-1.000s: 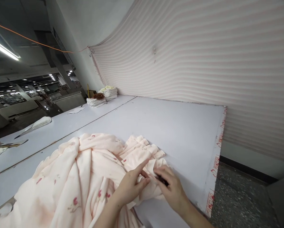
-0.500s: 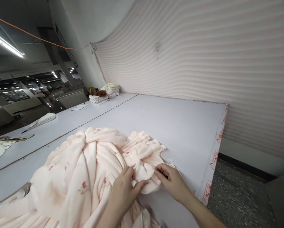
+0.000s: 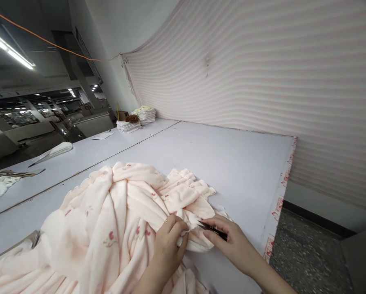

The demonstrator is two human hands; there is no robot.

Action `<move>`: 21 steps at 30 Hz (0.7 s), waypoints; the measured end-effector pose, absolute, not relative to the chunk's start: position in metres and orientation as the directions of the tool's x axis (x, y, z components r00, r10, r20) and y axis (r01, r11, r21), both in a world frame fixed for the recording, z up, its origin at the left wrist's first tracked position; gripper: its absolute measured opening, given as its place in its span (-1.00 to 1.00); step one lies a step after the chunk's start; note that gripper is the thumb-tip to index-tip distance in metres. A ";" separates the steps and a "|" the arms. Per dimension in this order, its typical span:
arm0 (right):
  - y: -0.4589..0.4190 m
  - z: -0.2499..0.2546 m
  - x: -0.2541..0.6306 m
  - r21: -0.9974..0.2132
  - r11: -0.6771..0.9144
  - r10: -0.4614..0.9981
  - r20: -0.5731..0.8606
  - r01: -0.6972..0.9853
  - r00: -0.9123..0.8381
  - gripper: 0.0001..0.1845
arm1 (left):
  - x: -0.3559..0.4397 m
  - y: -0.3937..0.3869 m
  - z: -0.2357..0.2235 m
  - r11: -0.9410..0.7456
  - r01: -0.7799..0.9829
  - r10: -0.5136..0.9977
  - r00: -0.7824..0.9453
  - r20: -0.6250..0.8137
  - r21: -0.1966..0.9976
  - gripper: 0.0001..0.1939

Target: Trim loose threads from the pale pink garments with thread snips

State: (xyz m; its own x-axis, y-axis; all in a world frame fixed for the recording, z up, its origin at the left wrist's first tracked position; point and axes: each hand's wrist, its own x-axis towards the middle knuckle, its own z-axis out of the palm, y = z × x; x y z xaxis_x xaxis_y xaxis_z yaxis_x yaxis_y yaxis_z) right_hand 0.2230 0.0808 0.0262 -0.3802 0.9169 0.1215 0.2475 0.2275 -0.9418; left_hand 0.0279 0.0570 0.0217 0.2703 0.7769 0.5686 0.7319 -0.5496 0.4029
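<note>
A pale pink fabric garment with small red prints and ruffled edges lies heaped on the table. My left hand pinches a fold of it near the ruffled end. Just to the right, my right hand is closed around small black thread snips. Their tips point left, close to the cloth by my left fingers; whether they touch it I cannot tell.
The pale table ends at a taped right edge. Stacked folded cloths stand at the far corner. Striped fabric hangs along the wall. Scissors-like metal tools lie at lower left. White cloth lies at far left.
My left fingers have closed from a spread grip to a pinch on the cloth. The black snips now show in my right hand, tips turned toward the fabric. The view has shifted slightly.
</note>
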 end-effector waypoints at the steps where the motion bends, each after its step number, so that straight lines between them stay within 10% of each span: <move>1: 0.080 0.029 0.224 -0.939 0.225 0.912 0.108 0.262 -0.396 -0.75 | 0.028 0.056 0.021 -0.568 0.729 0.759 0.284 0.586 0.383 -0.85; 21: 0.083 0.025 0.222 -0.930 0.220 0.905 0.081 0.295 -0.418 -0.79 | 0.030 0.060 0.027 -0.593 0.719 0.748 0.325 0.578 0.362 -0.84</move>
State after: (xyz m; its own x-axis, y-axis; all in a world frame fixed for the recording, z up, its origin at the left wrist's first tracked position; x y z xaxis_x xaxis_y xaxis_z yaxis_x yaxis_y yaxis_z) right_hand 0.2222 0.0832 0.0247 -0.4180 0.9048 0.0814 0.2951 0.2200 -0.9298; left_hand 0.0299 0.0599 0.0269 0.3254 0.7480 0.5785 0.7191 -0.5930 0.3622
